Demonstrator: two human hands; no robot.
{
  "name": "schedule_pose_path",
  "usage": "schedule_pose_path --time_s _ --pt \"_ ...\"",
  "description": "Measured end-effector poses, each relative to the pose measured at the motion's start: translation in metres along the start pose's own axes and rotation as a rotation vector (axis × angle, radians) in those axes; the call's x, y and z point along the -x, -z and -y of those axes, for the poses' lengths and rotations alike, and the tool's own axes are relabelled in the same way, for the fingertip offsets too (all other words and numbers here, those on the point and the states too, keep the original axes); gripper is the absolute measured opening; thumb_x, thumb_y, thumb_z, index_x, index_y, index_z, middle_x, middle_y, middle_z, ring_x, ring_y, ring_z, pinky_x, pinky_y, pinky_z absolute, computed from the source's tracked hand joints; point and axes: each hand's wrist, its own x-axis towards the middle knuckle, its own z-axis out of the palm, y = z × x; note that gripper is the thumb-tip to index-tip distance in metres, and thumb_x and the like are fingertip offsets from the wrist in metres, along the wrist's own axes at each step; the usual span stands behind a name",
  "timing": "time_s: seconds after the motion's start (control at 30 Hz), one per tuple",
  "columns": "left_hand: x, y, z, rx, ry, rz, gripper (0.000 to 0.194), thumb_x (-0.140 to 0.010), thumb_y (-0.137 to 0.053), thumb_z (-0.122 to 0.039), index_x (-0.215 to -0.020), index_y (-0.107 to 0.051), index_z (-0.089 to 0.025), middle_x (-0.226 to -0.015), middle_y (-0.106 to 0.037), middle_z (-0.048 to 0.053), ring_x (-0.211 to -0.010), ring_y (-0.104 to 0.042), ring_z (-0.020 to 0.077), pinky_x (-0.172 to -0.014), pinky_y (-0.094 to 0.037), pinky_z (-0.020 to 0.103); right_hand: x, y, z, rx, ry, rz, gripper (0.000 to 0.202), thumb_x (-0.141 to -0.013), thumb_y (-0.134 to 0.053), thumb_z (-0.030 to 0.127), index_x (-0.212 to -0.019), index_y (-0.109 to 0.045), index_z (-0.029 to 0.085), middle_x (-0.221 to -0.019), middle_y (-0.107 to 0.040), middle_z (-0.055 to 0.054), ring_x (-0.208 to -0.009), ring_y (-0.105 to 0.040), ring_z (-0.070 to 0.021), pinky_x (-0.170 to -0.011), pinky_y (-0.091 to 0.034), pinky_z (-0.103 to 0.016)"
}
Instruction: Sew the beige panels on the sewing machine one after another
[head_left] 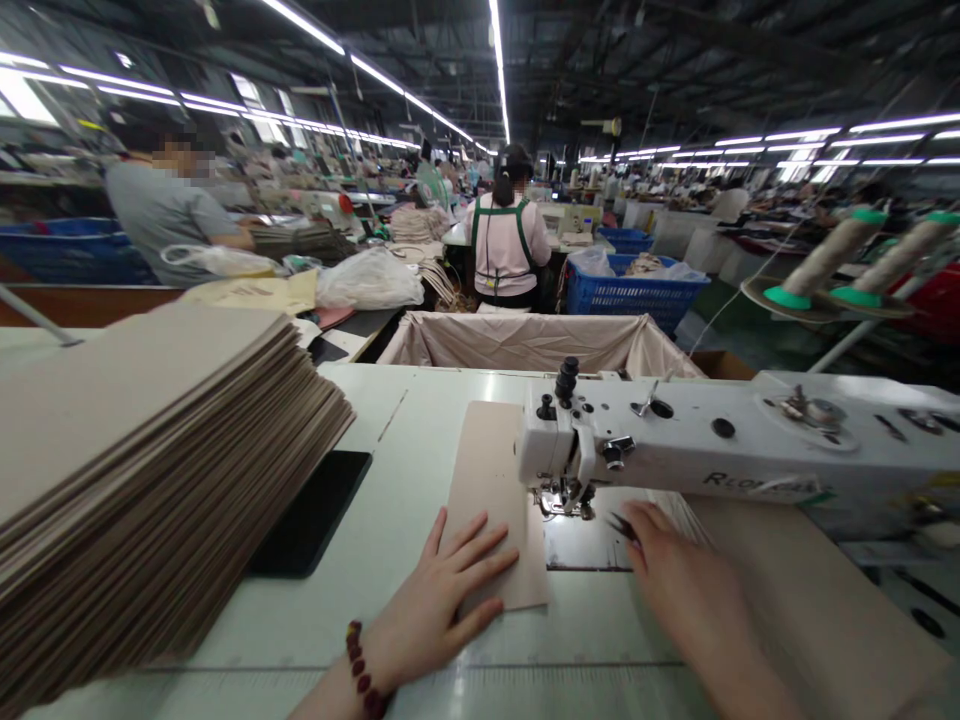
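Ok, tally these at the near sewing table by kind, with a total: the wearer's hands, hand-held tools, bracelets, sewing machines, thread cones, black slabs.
Left hand and right hand: 2
Dark tool in the right fingers: 1
Bracelet: 1
Sewing machine: 1
Thread cones: 2
Black slab: 1
Total: 8

The left hand (436, 592) is palm down, its fingers extended and spread. The right hand (679, 562) is turned leftward, fingers curled in a pinch. Both forearms extend from the lower edge.
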Motion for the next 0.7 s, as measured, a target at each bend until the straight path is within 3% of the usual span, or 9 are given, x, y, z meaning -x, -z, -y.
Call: schedule_pose_path --time_s 0.1,0.2,0.43,0.7 --pt "0.000 -0.001 0.001 -0.003 -0.005 0.010 0.048 -0.098 -0.049 -0.036 -0.144 -0.038 -0.039 -0.152 -0.035 0.000 -0.143 -0.023 0.0294 -0.114 0.000 0.062 0.010 -0.011 0.035 -0.173 0.221 0.026 0.054 -0.084 -0.046 0.011 -0.135 -0.047 0.028 -0.141 -0.050 -0.001 -0.085 -0.070 -0.0207 -0.065 -0.057 -0.033" --pt "0.000 -0.004 0.003 -0.011 0.003 0.028 0.047 -0.100 -0.046 -0.036 -0.145 -0.036 -0.039 -0.152 -0.034 -0.001 -0.143 -0.023 0.0285 -0.114 0.000 0.063 0.013 -0.026 0.054 -0.272 0.317 0.040 0.066 -0.078 -0.046 0.004 -0.139 -0.042 0.030 -0.146 -0.045 0.001 -0.096 -0.067 -0.0203 -0.077 -0.056 -0.034" --pt "-0.008 -0.004 0.006 -0.030 -0.007 0.034 0.048 -0.100 -0.046 -0.037 -0.147 -0.033 -0.036 -0.152 -0.036 0.000 -0.142 -0.026 0.0275 -0.116 0.000 0.059 0.011 -0.053 0.055 -0.323 0.286 0.046 0.071 -0.078 -0.046 0.003 -0.141 -0.040 0.034 -0.146 -0.044 0.001 -0.094 -0.067 -0.0199 -0.077 -0.055 -0.034" --pt "-0.029 -0.003 0.016 -0.052 0.001 0.038 0.049 -0.101 -0.045 -0.037 -0.148 -0.030 -0.036 -0.152 -0.035 0.000 -0.141 -0.028 0.0260 -0.116 -0.010 0.057 0.015 -0.059 0.054 -0.400 0.281 -0.006 0.073 -0.076 -0.045 0.001 -0.141 -0.038 0.034 -0.146 -0.043 0.002 -0.096 -0.065 -0.0190 -0.079 -0.053 -0.034"
